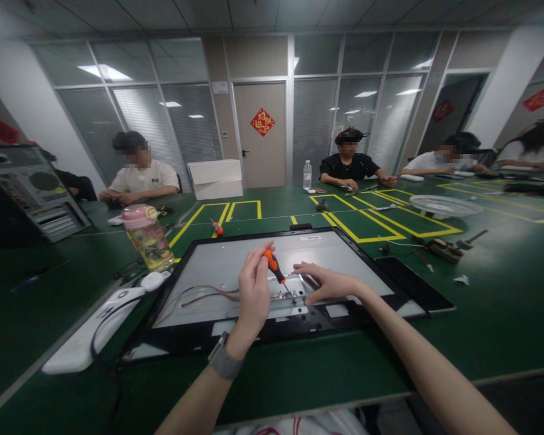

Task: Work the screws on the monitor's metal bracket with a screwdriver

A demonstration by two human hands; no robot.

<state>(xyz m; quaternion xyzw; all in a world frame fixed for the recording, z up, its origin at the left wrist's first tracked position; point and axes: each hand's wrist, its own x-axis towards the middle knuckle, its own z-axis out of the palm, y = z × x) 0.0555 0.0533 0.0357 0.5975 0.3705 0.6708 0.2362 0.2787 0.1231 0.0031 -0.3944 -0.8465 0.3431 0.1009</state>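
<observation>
A flat display panel (204, 260) with a black frame lies face down or open on the green table, its grey metal back showing. My left hand (254, 284) is closed around the orange and black handle of a screwdriver (272, 264). The screwdriver leans, its tip down at a metal bracket (286, 297) near the panel's front edge. Over the bracket's right side rests my right hand (329, 283), fingers stretched and apart, fingertips by the metal. Thin wires (208, 290) run from the bracket leftward across the panel.
A power strip (95, 329) and a pink-lidded bottle (147, 238) stand left of the panel. To the right are a black slab (412, 281) and a brown tool (445, 248). A computer case (36, 190) and white boxes (215, 179) sit further off. Several people sit across the table.
</observation>
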